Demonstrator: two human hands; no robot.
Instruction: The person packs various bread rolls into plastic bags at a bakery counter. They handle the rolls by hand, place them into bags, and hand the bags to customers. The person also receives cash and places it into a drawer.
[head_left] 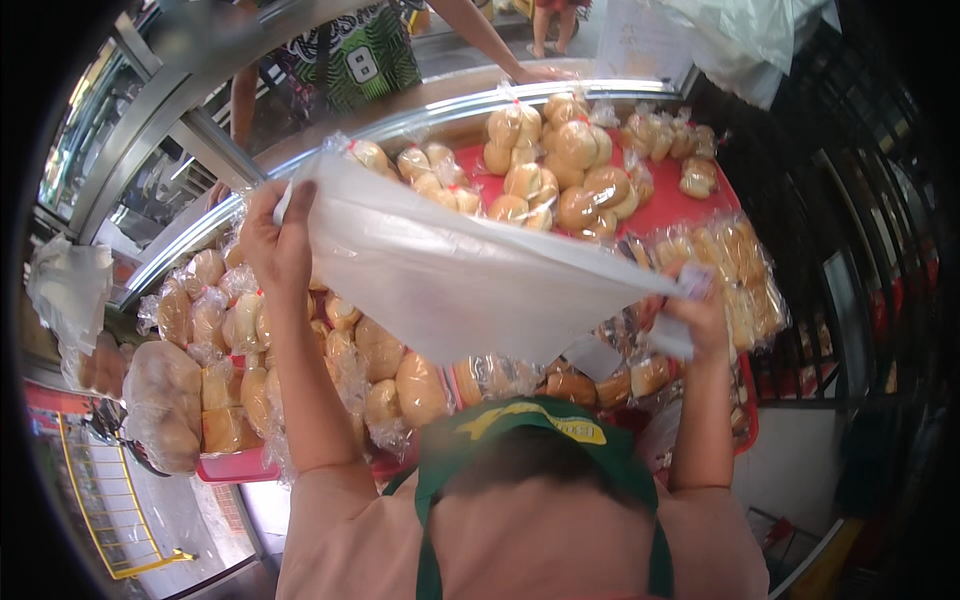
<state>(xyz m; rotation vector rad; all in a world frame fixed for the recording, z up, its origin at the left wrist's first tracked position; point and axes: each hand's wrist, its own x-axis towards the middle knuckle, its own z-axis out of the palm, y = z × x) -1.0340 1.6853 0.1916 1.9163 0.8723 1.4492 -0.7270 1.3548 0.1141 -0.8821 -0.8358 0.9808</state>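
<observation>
A white translucent plastic bag [450,275] is stretched between my two hands, above trays of packed bread. Its upper left corner is pinched between the thumb and fingers of my left hand [277,240]. My right hand [703,312] is closed on the bag's narrow right end, lower than the left. A small purplish folded paper piece [695,281] also shows at my right fingers; its kind is not clear. Below and behind the bag lie bread rolls in clear wrappers [578,146], some tied with red, partly hidden by the bag.
Red trays [470,160] hold the bread inside a metal-edged display counter [440,108]. Across it stands a person in a patterned shirt [370,60], one hand [545,74] on the ledge. Plastic bags [745,40] hang at the upper right; dark bars [800,240] line the right side.
</observation>
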